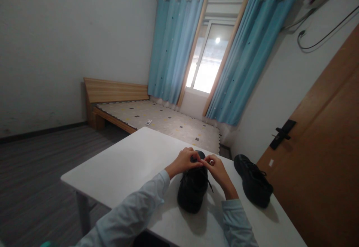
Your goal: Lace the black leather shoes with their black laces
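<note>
White table (pixel 126 168), bare bedrm w/ bed (pixel 157 122)

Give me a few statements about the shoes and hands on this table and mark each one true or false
1. Both hands, left hand and right hand, are on the near black shoe. True.
2. The second shoe lies on the floor. False: it sits on the white table, to the right.
3. The two shoes touch. False: bare tabletop separates them.
4. The curtains are blue. True.
</note>
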Demonstrator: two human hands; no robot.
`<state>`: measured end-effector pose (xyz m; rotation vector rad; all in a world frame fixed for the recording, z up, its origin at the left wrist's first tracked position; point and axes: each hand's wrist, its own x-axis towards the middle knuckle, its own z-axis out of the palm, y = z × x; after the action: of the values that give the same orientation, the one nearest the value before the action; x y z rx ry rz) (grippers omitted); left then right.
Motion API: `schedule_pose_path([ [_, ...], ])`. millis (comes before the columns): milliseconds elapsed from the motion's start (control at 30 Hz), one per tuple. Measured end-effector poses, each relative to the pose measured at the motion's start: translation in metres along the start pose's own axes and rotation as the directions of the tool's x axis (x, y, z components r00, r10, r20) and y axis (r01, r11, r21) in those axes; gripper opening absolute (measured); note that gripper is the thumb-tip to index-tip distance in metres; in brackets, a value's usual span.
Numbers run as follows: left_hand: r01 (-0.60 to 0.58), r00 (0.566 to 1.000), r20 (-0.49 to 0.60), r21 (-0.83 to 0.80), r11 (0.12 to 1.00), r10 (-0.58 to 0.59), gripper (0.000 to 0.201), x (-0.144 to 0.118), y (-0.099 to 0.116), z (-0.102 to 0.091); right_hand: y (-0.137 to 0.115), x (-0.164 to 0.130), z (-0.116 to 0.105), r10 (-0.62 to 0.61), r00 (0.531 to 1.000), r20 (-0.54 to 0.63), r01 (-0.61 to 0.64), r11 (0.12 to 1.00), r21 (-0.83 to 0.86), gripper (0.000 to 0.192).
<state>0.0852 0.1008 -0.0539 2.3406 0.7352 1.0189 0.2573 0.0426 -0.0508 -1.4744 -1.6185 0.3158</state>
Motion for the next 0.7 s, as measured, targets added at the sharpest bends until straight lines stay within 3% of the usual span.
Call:
schedule_pose_path([
  [233,0.027,0.998,0.059,-0.117,0.993,-0.021,0.022,0.001,0.001,0.004,0.005,0.0,0.002,0.005,1.0,-0.016,-0.005,1.0,0.024,0.026],
  [400,0.111,0.992,0.078,-0.177,0.978,-0.098,0.024,0.0,0.001,0.007,0.008,-0.001,0.002,0.002,1.0,-0.024,-0.001,0.999,0.04,0.028],
  [567,0.192,0.979,0.095,-0.176,0.965,-0.178,0.024,0.002,-0.004,0.005,0.012,-0.001,-0.002,-0.006,1.0,-0.021,0.007,0.998,0.058,0.029],
  [700,0.196,0.977,0.121,-0.164,0.967,-0.178,0.026,0.003,-0.01,-0.001,0.013,-0.001,-0.01,0.041,0.999,-0.029,-0.037,0.992,0.123,0.033],
])
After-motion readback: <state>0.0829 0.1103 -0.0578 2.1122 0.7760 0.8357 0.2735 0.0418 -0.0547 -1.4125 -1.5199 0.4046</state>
